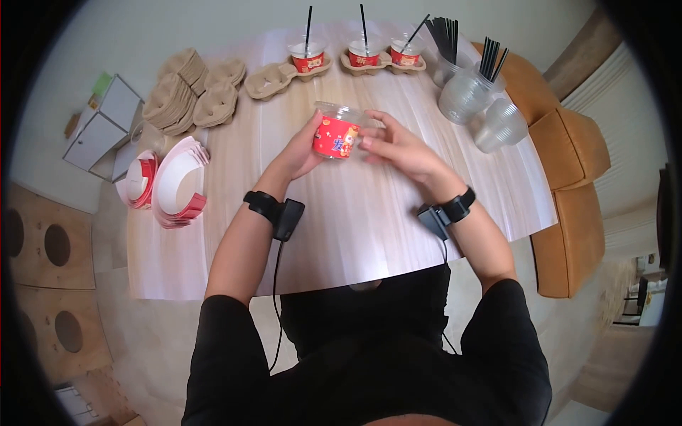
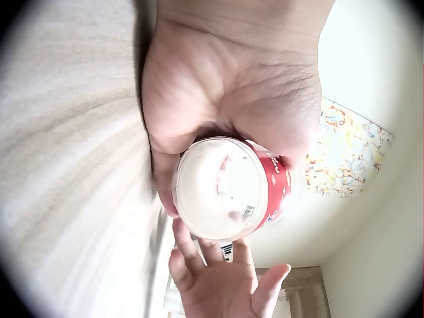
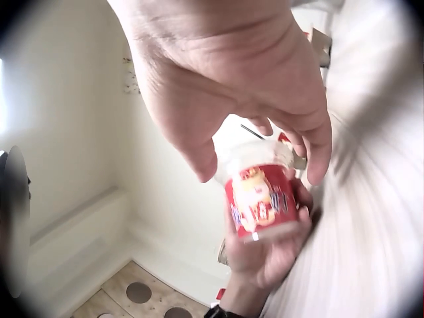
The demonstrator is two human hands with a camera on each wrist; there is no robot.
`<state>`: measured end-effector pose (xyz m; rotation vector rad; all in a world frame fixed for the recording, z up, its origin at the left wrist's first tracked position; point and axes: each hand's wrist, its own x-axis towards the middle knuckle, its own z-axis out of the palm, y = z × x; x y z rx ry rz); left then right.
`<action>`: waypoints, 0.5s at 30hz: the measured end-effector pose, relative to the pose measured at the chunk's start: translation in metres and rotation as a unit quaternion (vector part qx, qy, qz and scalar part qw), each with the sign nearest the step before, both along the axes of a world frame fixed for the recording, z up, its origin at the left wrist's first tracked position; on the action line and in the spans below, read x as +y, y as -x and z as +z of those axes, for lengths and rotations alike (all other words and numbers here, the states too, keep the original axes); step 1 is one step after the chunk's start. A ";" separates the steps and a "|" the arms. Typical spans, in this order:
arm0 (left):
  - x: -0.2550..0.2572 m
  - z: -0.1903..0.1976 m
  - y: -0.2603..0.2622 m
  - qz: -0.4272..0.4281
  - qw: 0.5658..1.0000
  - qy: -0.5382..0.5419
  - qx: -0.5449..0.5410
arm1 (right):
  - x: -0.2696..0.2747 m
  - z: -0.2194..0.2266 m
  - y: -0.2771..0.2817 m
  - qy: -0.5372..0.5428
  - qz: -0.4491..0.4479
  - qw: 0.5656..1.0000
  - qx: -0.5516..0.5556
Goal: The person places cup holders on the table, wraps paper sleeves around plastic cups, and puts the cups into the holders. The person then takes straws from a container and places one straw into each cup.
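A clear plastic cup with a red printed paper sleeve (image 1: 331, 136) is held upright over the middle of the table. My left hand (image 1: 300, 155) grips it from the left side, thumb and fingers curved about the sleeve. The left wrist view looks at the round clear base of the cup (image 2: 222, 189). To the right, my right hand (image 1: 401, 149) has its fingers spread and loosely bent, fingertips close to the sleeve. Seen from the right wrist, its thumb and fingers arch either side of the rim of the cup (image 3: 262, 202), holding nothing.
Stacked pulp cup carriers (image 1: 170, 103) stand at the back left, with red-and-white paper sleeves (image 1: 167, 184) nearer. Along the back, a carrier (image 1: 268, 82) bears one sleeved cup with a straw; another carrier (image 1: 371, 72) bears two. Black straws (image 1: 444, 35) and stacked clear cups (image 1: 504, 124) stand right.
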<state>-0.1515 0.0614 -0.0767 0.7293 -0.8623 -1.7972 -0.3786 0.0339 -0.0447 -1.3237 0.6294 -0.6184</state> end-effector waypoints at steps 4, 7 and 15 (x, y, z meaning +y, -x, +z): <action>0.000 0.000 0.002 0.001 1.000 0.022 0.015 | 0.000 -0.014 -0.016 -0.043 -0.010 0.997 -0.059; 0.007 0.002 0.012 0.043 0.998 0.044 -0.001 | 0.001 -0.024 -0.017 -0.020 -0.044 0.997 -0.060; 0.022 0.009 0.031 0.084 0.943 0.204 -0.247 | 0.008 -0.030 -0.005 -0.041 -0.023 0.980 -0.195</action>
